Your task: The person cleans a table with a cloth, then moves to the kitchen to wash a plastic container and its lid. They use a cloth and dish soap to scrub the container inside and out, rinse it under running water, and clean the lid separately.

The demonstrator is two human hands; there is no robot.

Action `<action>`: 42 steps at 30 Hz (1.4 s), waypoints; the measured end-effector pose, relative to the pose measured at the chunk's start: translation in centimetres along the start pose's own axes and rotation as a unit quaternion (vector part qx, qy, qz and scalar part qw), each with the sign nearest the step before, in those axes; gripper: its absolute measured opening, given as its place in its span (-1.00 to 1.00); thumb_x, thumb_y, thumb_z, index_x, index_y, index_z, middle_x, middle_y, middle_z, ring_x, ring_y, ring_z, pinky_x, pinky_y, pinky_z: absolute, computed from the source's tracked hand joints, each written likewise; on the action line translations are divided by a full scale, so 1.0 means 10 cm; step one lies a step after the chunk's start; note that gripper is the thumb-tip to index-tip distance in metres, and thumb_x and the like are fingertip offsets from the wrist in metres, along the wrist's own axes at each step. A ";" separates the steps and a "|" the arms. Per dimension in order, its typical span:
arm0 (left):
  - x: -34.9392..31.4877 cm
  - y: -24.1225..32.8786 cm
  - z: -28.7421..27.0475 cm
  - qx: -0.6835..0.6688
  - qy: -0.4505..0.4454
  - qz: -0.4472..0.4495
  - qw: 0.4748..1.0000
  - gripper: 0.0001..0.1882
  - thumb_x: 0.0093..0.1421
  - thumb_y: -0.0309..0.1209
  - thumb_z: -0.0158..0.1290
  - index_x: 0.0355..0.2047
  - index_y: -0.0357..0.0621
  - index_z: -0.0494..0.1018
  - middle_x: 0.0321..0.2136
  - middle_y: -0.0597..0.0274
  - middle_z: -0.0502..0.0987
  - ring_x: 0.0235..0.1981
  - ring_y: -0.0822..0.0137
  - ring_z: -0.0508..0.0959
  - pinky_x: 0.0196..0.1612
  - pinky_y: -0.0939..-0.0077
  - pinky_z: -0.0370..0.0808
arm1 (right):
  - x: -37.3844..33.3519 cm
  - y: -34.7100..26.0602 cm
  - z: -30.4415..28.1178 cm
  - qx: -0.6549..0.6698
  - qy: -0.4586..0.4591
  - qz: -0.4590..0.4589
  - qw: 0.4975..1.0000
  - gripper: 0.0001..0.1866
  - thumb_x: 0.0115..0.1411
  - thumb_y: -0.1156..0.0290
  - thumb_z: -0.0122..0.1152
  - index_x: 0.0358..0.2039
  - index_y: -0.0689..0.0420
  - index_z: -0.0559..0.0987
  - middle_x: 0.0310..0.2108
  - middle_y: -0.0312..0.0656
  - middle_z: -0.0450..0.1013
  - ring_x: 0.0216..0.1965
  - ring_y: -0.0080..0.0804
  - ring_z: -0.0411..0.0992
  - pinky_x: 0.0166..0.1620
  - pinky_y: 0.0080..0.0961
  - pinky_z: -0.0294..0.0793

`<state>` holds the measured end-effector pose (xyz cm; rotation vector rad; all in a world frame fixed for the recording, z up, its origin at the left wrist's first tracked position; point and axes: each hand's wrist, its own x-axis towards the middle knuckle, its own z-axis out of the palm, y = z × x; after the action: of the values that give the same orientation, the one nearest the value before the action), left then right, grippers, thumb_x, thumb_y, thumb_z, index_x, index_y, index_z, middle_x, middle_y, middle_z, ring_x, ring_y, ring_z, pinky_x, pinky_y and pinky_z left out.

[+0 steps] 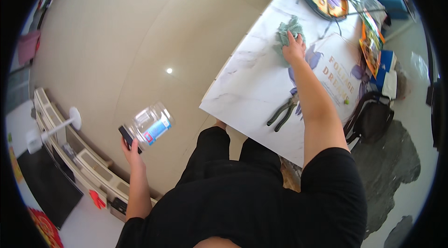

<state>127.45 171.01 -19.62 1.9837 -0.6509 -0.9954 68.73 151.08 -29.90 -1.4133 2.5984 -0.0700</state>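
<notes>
The left hand [132, 149] is closed round the black lid [126, 137] of a clear jar [153, 123], held tilted beyond the left edge of the bench [238, 82]. The right hand [294, 49] has its fingers curled onto a green cloth [290, 30] near that edge, toward the far end. Pliers [283, 113] lie by the near edge.
</notes>
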 end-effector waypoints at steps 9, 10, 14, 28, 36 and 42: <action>-1.51 -0.86 -0.34 -0.090 0.106 -0.115 0.983 -0.27 0.06 -0.32 0.11 0.18 -0.18 0.03 -0.01 0.10 0.30 -0.02 0.25 0.34 0.03 0.43 0.28 | -2.07 -1.07 0.87 0.236 -0.095 -0.472 0.844 -0.61 -0.27 0.57 0.16 -0.35 -0.14 0.58 -0.04 -0.19 0.36 0.01 -0.13 0.25 0.05 -0.22 0.26; -1.61 -0.84 -0.31 -0.092 0.098 -0.104 0.985 -0.26 0.05 -0.33 0.12 0.19 -0.17 0.03 0.00 0.09 0.29 -0.01 0.25 0.34 0.03 0.42 0.28 | -2.45 -1.08 0.84 0.285 -0.130 -0.460 0.831 -0.62 -0.30 0.57 0.17 -0.38 -0.12 0.58 -0.08 -0.16 0.38 -0.02 -0.11 0.27 0.05 -0.25 0.26; -2.18 -0.77 -0.24 -0.107 0.100 -0.086 0.985 -0.19 -0.02 -0.37 0.17 0.19 -0.16 0.01 0.06 0.04 0.20 0.03 0.20 0.31 0.04 0.38 0.28 | -3.49 -0.92 0.37 0.378 -0.598 -0.087 0.701 -0.64 -0.05 0.50 0.13 -0.16 0.07 0.49 -0.10 -0.13 0.40 0.01 -0.26 0.30 0.07 -0.36 0.25; -3.99 -1.13 -0.86 -0.176 0.271 0.012 0.946 -0.13 -0.13 -0.42 0.22 0.17 -0.29 0.03 0.05 0.02 0.23 0.07 0.19 0.27 0.12 0.37 0.21 | -3.44 -1.02 -1.78 0.604 -0.770 0.015 0.205 -0.68 0.19 0.16 -0.07 -0.18 0.12 0.41 -0.40 -0.23 0.37 -0.37 -0.39 0.33 -0.19 -0.45 0.40; -4.12 -1.54 -1.33 -0.204 0.438 -0.023 0.875 -0.08 -0.20 -0.28 0.30 0.15 -0.24 0.09 0.06 -0.03 0.21 0.09 0.15 0.25 0.13 0.35 0.21 | -4.16 -1.24 -1.23 0.418 -0.789 -0.056 0.448 -0.40 0.15 0.06 0.02 0.08 0.20 0.26 -0.01 0.01 0.32 -0.03 -0.02 0.33 0.02 -0.12 0.37; -4.08 -1.52 -1.86 -0.331 0.444 -0.015 0.833 -0.08 -0.18 -0.34 0.29 0.17 -0.23 0.05 0.05 0.00 0.23 0.07 0.19 0.27 0.12 0.38 0.22 | -5.06 -2.19 -1.25 0.236 -0.823 -0.093 0.508 -0.48 0.15 0.12 0.03 0.03 0.19 0.32 -0.07 -0.02 0.38 -0.06 -0.09 0.37 0.00 -0.19 0.38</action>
<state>121.41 216.71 -8.75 1.5550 0.2363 -0.1575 111.49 180.86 -7.86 -0.6694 0.6669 0.3443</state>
